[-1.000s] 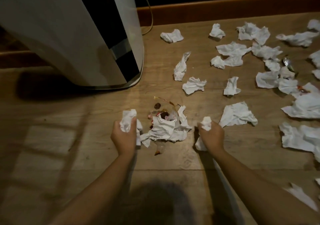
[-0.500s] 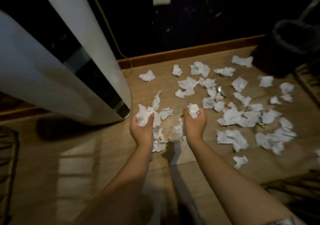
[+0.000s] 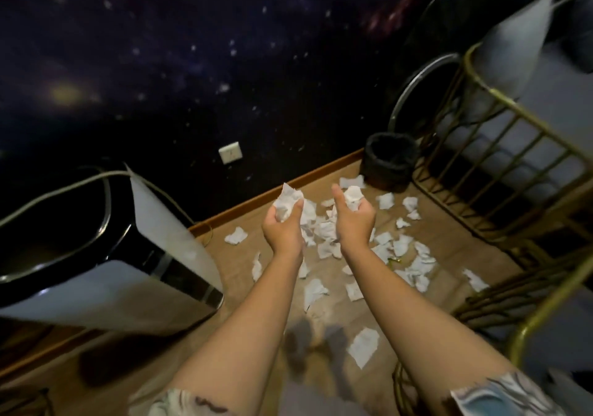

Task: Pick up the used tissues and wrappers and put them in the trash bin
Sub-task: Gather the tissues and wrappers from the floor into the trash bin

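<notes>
Crumpled white tissue paper (image 3: 288,204) is gripped in the left hand (image 3: 282,229), and a like wad (image 3: 353,195) in the right hand (image 3: 354,223). Matt, creased tissues (image 3: 324,229) are strewn over a smooth wood-look floor (image 3: 244,274). The trash bin (image 3: 390,159) is lined with wrinkled black plastic. A glossy black and white casing is seen on the appliance (image 3: 106,255). The rack (image 3: 500,171) is formed of brass-coloured metal bars.

Ahead of our raised hands we see open air toward the trash bin (image 3: 392,159) at one o'clock, bounded by the gold metal frame (image 3: 500,171) at three o'clock, the tall white appliance (image 3: 106,255) at nine o'clock, and the dark wall (image 3: 224,62) at twelve.
</notes>
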Motion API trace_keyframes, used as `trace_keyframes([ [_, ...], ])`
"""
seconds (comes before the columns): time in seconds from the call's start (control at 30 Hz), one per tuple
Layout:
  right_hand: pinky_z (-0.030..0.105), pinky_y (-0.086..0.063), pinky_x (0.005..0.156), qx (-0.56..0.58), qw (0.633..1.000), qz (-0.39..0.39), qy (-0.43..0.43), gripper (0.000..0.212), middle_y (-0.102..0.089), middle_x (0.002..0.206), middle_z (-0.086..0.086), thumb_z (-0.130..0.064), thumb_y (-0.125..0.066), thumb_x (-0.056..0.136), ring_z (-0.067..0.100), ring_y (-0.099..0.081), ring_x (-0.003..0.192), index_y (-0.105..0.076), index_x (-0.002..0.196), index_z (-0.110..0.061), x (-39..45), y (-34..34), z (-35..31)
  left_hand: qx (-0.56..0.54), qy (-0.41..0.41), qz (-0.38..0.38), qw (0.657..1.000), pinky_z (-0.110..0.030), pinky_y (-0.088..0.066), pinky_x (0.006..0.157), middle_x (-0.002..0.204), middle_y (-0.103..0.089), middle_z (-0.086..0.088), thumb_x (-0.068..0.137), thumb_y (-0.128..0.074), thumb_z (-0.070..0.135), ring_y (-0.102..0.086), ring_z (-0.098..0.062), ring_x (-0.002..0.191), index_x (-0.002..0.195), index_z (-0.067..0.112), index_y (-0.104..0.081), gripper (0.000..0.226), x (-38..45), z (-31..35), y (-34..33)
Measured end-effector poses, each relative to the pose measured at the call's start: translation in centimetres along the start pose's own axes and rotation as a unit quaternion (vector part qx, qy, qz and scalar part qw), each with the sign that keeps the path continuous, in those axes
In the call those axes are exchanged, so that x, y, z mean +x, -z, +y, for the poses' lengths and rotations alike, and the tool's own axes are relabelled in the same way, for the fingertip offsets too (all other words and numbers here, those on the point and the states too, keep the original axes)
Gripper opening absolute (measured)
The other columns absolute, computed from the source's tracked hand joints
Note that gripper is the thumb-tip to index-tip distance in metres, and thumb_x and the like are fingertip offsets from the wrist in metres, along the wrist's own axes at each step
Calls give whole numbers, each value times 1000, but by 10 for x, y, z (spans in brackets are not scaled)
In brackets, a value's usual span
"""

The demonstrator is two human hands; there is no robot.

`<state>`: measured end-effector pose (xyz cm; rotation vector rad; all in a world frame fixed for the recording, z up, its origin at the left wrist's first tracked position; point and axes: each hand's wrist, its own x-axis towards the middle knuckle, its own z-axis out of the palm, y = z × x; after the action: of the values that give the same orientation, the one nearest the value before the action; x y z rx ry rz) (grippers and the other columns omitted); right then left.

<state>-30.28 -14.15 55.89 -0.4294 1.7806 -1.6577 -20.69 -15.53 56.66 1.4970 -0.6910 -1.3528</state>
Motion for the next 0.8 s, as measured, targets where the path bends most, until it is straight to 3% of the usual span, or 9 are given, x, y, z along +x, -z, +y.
trace_keyframes([
  [0.17, 29, -45, 59, 34, 998, 46, -10, 74, -51, 71, 10, -64, -62, 78, 14, -52, 65, -57, 89, 9, 51, 36, -59, -19, 12, -32, 999, -29, -51, 89, 104, -67, 3, 84, -74, 29, -63, -17, 104, 109, 15, -61, 32, -17, 33, -78],
  [0.27, 29, -42, 60, 50, 997, 53, -29, 54, -48, 69, 4, -63, -55, 84, 13, -51, 63, -54, 74, -10, 86, 62, -84, -31, 32, -32, 998, -45, -49, 101, 130, -59, -19, 81, -76, 36, -55, -35, 122, 129, -2, -52, 66, -18, 31, -124],
  [0.37, 30, -40, 60, 71, 994, 75, -45, 41, -49, 65, 2, -44, -51, 94, 15, -49, 63, -52, 70, -11, 120, 86, -99, -46, 63, -47, 996, -49, -50, 101, 133, -59, -15, 73, -80, 41, -58, -33, 120, 134, 5, -49, 78, -8, 23, -165],
  [0.47, 31, -38, 63, 82, 990, 97, -57, 35, -50, 69, 6, -31, -53, 92, 22, -49, 68, -56, 74, -2, 154, 102, -104, -55, 82, -59, 993, -45, -52, 99, 134, -60, -7, 73, -80, 36, -61, -26, 118, 133, 14, -53, 70, 6, 14, -201],
  [0.57, 32, -34, 61, 66, 989, 111, -71, 23, -44, 68, 6, -29, -55, 87, 21, -42, 66, -51, 73, -11, 188, 107, -103, -56, 84, -60, 993, -43, -48, 103, 140, -54, -4, 82, -75, 25, -56, -25, 124, 140, 16, -47, 65, 13, 15, -233],
  [0.67, 30, -41, 63, 74, 986, 118, -87, 20, -53, 71, 4, -24, -55, 90, 19, -51, 67, -53, 74, -13, 228, 103, -96, -62, 100, -52, 992, -44, -47, 104, 142, -52, -3, 87, -71, 17, -55, -27, 124, 144, 18, -43, 64, 34, 9, -268],
  [0.73, 27, -44, 62, 82, 984, 131, -94, 16, -58, 76, 3, -21, -55, 93, 17, -54, 69, -57, 78, -16, 261, 96, -89, -54, 129, -63, 988, -45, -50, 101, 133, -59, -8, 87, -69, 10, -60, -28, 117, 136, 19, -52, 52, 59, 1, -293],
  [0.8, 26, -46, 62, 72, 982, 142, -99, 8, -62, 87, 5, -21, -56, 94, 18, -58, 76, -62, 91, -17, 298, 85, -77, -50, 159, -81, 983, -45, -54, 95, 116, -68, -9, 88, -66, 4, -66, -27, 105, 113, 19, -66, 29, 88, -6, -321],
])
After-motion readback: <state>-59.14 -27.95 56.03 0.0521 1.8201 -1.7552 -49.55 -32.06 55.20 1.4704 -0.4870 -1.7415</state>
